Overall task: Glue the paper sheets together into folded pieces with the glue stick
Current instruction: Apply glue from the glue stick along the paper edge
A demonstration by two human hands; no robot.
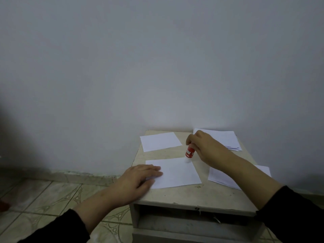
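I see the sheet being worked on [177,172] lying flat just below the middle of the frame, on the small table [175,195] at lower right. My left hand [140,179] rests on the sheet's left edge with fingers laid out straight, pressing it down rather than gripping. My right hand [205,148] has its grip curled round the upper end of the red glue stick [189,152], which stands nearly upright with its lower tip at the sheet's far right corner; whether the tip actually touches the paper I cannot tell, since it is blurred. The paper looks thin, light and floppy, so I judge it will slide or wrinkle under the sticky tip unless it is pinned flat close to the stroke. The stick is rigid and light, best held round its barrel. Another single sheet [160,142] lies further up the frame to the left, a stack of sheets [222,139] sits above and right of the hand, and more paper [220,178] shows under my right forearm.
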